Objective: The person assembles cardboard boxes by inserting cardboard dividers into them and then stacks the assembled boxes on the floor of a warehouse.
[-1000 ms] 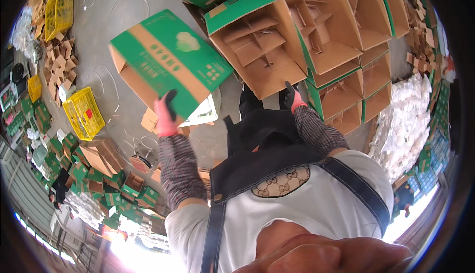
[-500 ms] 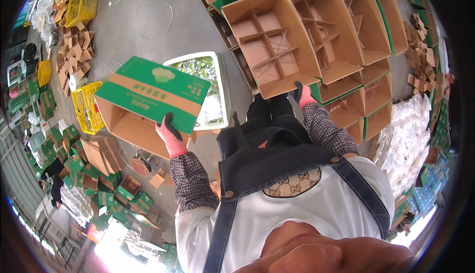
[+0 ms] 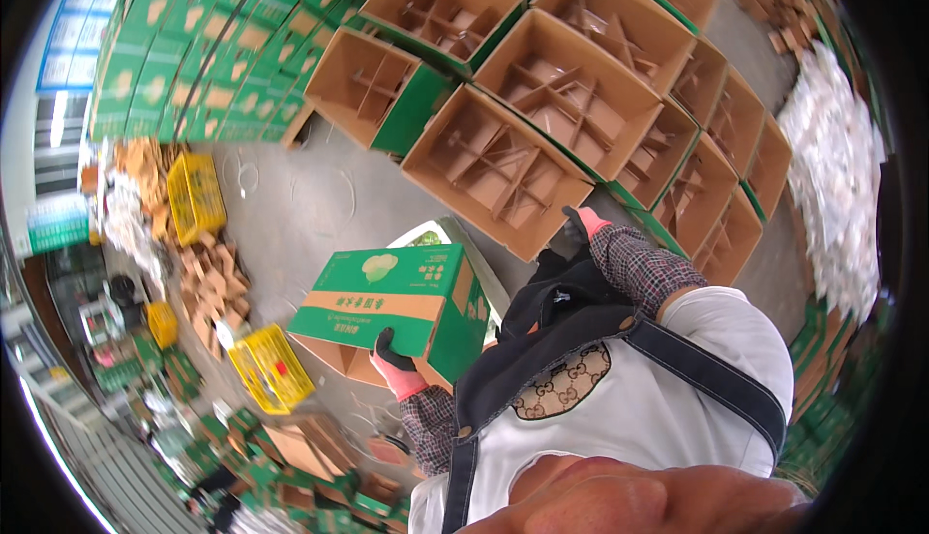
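Note:
My left hand, in a pink and dark glove, grips the lower edge of a green carton with a tan band, held tilted with its open side away from me. My right hand, gloved the same way, is closed at the near right edge of an open carton with crossed cardboard dividers inside. Its fingertips are partly hidden by the carton wall. Under the held carton, a white-rimmed tub with green leaves shows only in part.
Several more open divider cartons stand packed together ahead and to the right. A tall stack of green cartons rises at the far left. Yellow crates and loose cardboard pieces lie on the left, white bagged goods at right.
My view has turned, bringing the green stack into sight. The held carton has swung round, showing its green end, and now covers most of the tub. My right hand remains at a carton edge.

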{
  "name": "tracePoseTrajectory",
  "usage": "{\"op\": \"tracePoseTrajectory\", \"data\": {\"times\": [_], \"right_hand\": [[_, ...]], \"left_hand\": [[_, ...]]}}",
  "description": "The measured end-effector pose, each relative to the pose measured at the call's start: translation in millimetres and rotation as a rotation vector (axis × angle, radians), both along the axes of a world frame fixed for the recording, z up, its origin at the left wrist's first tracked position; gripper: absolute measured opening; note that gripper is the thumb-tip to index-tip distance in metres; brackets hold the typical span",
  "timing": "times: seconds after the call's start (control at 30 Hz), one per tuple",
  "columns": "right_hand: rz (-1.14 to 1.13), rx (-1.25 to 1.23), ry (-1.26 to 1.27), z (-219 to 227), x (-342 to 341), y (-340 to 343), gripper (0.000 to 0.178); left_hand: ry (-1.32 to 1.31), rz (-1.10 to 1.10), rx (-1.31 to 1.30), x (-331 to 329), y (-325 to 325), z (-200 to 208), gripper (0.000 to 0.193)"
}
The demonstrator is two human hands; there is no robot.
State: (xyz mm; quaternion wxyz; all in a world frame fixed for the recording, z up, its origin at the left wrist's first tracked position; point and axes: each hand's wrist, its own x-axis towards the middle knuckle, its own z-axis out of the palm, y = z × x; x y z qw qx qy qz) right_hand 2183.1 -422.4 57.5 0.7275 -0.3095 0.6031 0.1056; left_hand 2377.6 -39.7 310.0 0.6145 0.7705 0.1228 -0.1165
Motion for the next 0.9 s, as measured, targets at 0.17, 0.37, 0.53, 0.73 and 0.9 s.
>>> {"op": "tracePoseTrajectory", "data": {"times": [0.17, 0.37, 0.53, 0.73, 0.9], "right_hand": [[-0.084, 0.275, -0.35, 1, -63, 9, 0.018], [0.181, -0.509, -0.312, -88, -147, 20, 0.021], [-0.262, -0.42, -0.052, -104, -45, 50, 0.051], [0.227, -0.681, 0.23, -184, -52, 33, 0.033], [0.206, -0.858, 0.185, -6, 25, 51, 0.043]], "left_hand": [[-0.003, -0.094, -0.175, 27, -37, 63, 0.017], [-0.104, -0.23, -0.1, 3, -85, 69, 0.02], [-0.346, -0.229, 0.223, -42, -64, 97, 0.028], [-0.324, -0.263, 0.368, -80, -61, 91, 0.03], [-0.094, -0.048, 0.056, -53, -7, 85, 0.027]]}}
